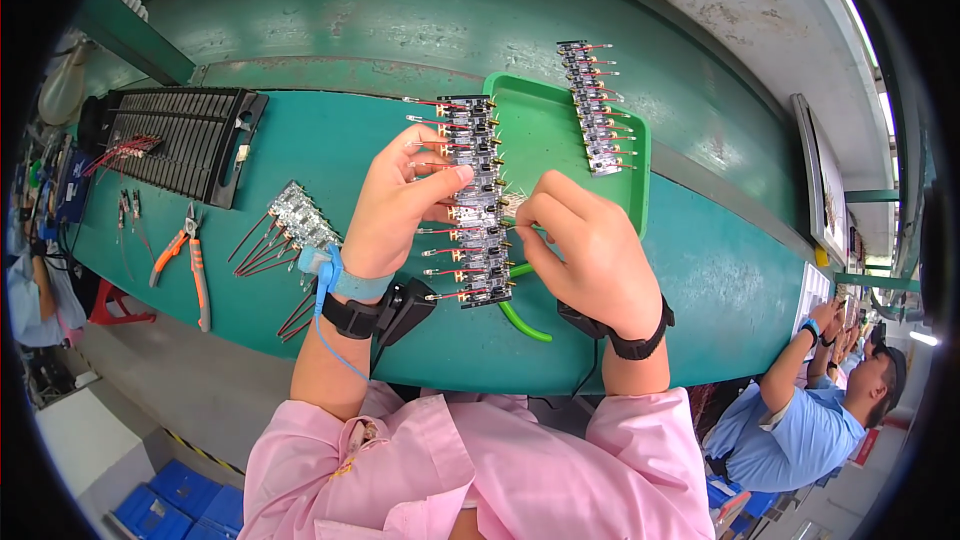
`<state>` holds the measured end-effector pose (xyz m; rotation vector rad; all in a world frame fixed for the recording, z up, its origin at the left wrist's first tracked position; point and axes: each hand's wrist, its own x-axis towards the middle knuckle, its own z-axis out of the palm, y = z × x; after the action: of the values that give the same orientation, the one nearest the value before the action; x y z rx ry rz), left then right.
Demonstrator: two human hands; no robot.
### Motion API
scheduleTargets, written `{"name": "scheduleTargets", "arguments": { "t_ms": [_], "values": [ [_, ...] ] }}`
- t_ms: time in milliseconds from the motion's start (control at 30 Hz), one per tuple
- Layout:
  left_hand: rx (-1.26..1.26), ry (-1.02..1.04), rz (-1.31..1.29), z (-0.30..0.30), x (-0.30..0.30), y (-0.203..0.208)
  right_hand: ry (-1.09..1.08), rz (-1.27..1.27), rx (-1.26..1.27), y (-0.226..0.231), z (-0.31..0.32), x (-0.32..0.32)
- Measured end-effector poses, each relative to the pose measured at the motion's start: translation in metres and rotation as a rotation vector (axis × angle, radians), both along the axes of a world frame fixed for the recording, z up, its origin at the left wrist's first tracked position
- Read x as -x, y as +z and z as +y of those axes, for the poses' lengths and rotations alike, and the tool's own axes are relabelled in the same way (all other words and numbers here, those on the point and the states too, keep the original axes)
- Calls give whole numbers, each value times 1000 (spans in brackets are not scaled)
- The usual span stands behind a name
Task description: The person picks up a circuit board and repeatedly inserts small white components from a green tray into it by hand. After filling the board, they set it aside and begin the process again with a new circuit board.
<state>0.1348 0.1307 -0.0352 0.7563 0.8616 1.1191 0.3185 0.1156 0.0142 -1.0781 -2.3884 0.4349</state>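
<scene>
A long, narrow circuit board panel (478, 240) with short red leads along its left side is held upright in front of me. My left hand (385, 202) is closed on its left edge, thumb across the face. At the panel's right edge, my right hand (590, 245) has its fingers pinched together; anything between the fingertips is too small to make out. Behind the right hand stands a green tray (643, 195), with thin pale pieces (515, 202) partly hidden by that hand. A second circuit board panel (597, 110) lies across the tray's far side.
Circuit boards with red wires (303, 215) lie left of my left wrist. Orange-handled pliers (190, 250) and a black slotted rack (185, 140) are farther left on the green mat (300, 125). A blue cord hangs from my left wrist strap (362, 286). Another person (800, 430) works at the right.
</scene>
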Motion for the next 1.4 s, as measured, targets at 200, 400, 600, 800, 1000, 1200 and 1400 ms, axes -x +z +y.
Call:
{"name": "scheduleTargets", "arguments": {
  "t_ms": [200, 400, 600, 800, 1000, 1200, 1400],
  "values": [
    [-17, -9, 7, 0, -1, -1, 11, -15, -57, 0, -2, 1],
    [-7, -3, 17, 0, 0, -1, 27, -23, -68, -2, -2, 2],
    [-2, -11, -7, 0, 0, -2, 10, -4, -50, -3, -1, 1],
    [17, -32, -39, 0, 1, 0, 22, 35, -10, -7, 4, 1],
    [20, -11, -40, 2, 3, -3, 20, 89, -1, -13, 14, -1],
    [-4, 65, 40, 5, 9, -3, -95, -49, 146, -47, 32, -11],
    [-21, 60, 50, 5, 7, -2, -113, -54, 244, -63, 38, -10]
  ]
}}
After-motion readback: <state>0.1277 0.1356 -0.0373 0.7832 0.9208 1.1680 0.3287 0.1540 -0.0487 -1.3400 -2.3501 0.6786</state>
